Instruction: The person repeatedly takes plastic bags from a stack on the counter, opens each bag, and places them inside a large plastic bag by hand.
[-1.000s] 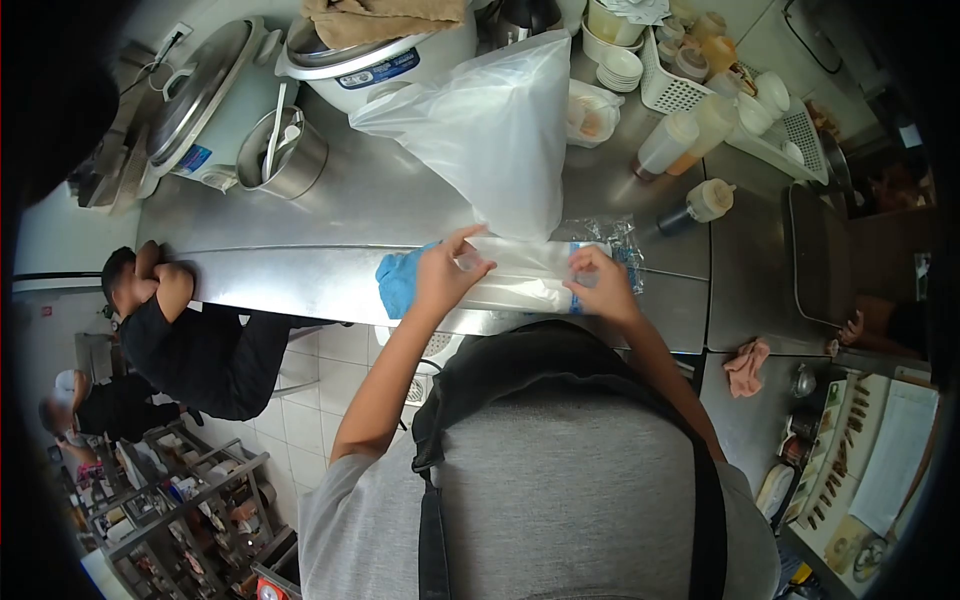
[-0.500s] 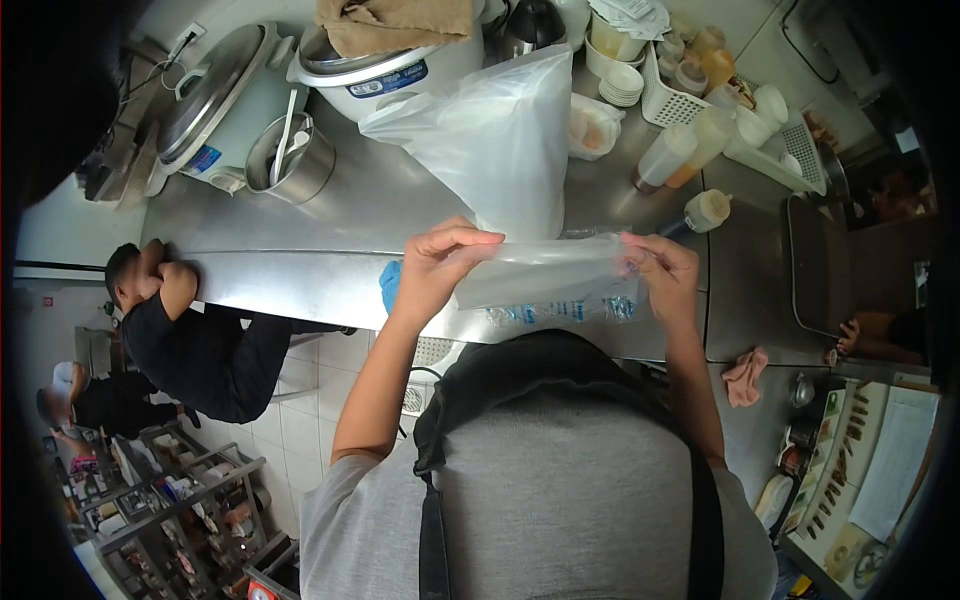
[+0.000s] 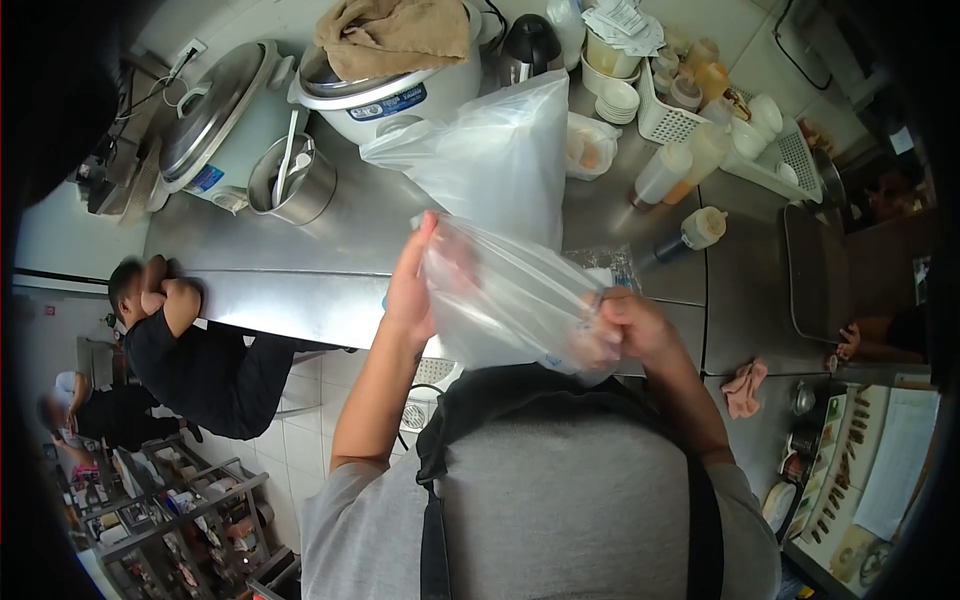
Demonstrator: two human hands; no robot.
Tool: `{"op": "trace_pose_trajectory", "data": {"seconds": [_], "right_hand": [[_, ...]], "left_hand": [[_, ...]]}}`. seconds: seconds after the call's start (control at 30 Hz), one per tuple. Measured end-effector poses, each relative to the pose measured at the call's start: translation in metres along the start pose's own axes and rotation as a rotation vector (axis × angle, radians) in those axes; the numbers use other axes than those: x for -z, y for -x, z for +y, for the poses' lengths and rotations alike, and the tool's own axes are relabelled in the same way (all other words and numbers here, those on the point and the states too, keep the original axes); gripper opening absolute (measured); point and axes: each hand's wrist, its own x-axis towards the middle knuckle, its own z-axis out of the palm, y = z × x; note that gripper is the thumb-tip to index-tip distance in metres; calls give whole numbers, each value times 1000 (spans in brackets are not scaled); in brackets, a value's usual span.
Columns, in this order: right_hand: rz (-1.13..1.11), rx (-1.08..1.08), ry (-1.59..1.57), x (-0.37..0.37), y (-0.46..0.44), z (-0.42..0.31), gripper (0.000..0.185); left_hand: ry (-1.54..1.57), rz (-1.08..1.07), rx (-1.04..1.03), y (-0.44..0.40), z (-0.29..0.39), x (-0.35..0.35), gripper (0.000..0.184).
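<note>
A clear plastic bag [image 3: 510, 285] is stretched between both hands at the counter's front edge. My left hand [image 3: 412, 285] is at its left end, thumb up, with the other fingers behind or inside the film, blurred through it. My right hand [image 3: 628, 325] grips the bunched right end in closed fingers. Just behind stands a large whitish plastic bag [image 3: 510, 160], its contents not distinguishable. Part of a crinkled clear wrapper [image 3: 612, 262] shows beyond my right hand. Only a sliver of a blue cloth shows beside my left wrist.
Two large lidded cookers [image 3: 225, 125] [image 3: 385, 100] and a metal pot [image 3: 292, 180] stand at the back left. Squeeze bottles [image 3: 662, 175] and white baskets [image 3: 675, 120] are at the right. One person [image 3: 205, 350] sits at the left; another's hand [image 3: 848, 341] shows far right.
The clear bag has been lifted off the counter, opened out and stretched between my hands. My left hand has turned upright; my right hand has moved lower and slightly inward.
</note>
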Motion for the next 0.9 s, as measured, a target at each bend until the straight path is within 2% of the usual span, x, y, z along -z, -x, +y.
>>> {"op": "trace_pose_trajectory", "data": {"seconds": [0.07, 0.1, 0.13, 0.17, 0.2, 0.27, 0.3, 0.37, 0.4, 0.47, 0.53, 0.6, 0.67, 0.77, 0.9], "right_hand": [[-108, 163, -119, 0, -6, -13, 40], [-129, 274, -71, -3, -15, -27, 40], [-150, 384, -22, -7, -25, -45, 42], [-111, 344, -58, -9, -27, -62, 41], [-74, 304, -94, -6, -27, -76, 41], [277, 172, -218, 16, -34, -92, 39], [430, 201, -203, 6, -51, -99, 39], [738, 261, -170, -26, -94, -116, 41], [553, 197, -171, -3, -98, -119, 41], [183, 66, -173, 68, -100, -105, 40], [393, -42, -120, 106, -110, -77, 36], [541, -153, -73, 118, -115, -62, 35], [630, -275, -32, 114, -109, -45, 36], [571, -359, 1, 144, -101, -24, 39], [648, -405, 103, 163, -101, 1, 40]], "left_hand": [[129, -156, 136, -4, 6, 9, 32], [172, -346, 226, -7, 12, 12, 36], [-106, -251, 171, -5, 15, 7, 43], [-386, -151, 147, -3, 18, 3, 53], [-502, -208, 217, -8, 21, 3, 54], [-707, -251, 287, -23, 34, 3, 51], [-673, -192, 275, -29, 41, -1, 50], [-346, 39, 142, -33, 46, -17, 47], [-214, 66, 89, -40, 51, -19, 46], [-49, -15, 52, -60, 59, -1, 43], [98, -166, 96, -95, 61, 51, 41], [256, -391, 245, -132, 47, 124, 38], [317, -396, 325, -139, 28, 155, 37], [211, -25, 281, -130, 11, 136, 36], [209, -21, 372, -147, -30, 209, 32]]}}
